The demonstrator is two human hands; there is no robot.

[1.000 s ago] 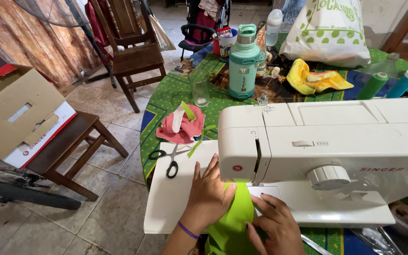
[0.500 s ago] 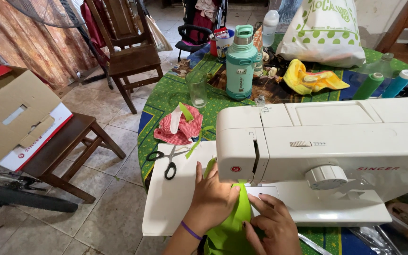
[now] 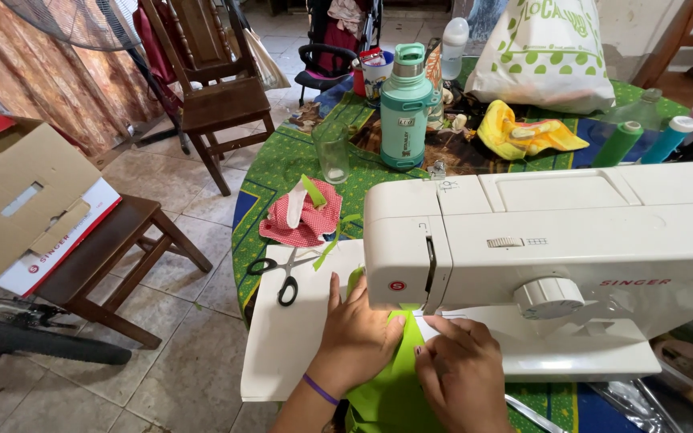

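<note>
White sewing machine (image 3: 555, 240) fills the right half of my view, sitting on a round table (image 3: 274, 172) with a green patterned cloth. Its flat white extension bed (image 3: 290, 337) runs out to the left, near edge toward me.

Wooden chair (image 3: 210, 88) stands far left beyond the table. Low wooden stool (image 3: 114, 240) at left carries a cardboard box (image 3: 18, 200).

Far side of the table: white bag with green dots (image 3: 547, 56), mint-green flask (image 3: 407, 108) just left of it, yellow cloth (image 3: 523, 136) between bag and machine, clear glass (image 3: 333, 152) left of the flask.

Lime-green fabric (image 3: 395, 377) lies on the bed under the machine head, running toward me between my hands.

My left hand (image 3: 354, 337) lies flat, fingers spread, palm pressing the green fabric just left of the needle area; nothing gripped. Purple band on that wrist. My right hand (image 3: 463, 369) rests on the fabric's right edge, fingers extended toward the presser foot, pinning rather than grasping.

Red checked cloth (image 3: 302, 220) sits left of the machine, with a green strip on it. Black-handled scissors (image 3: 286, 277) lie closed on the bed's far-left corner, near my left hand but apart from it.
</note>
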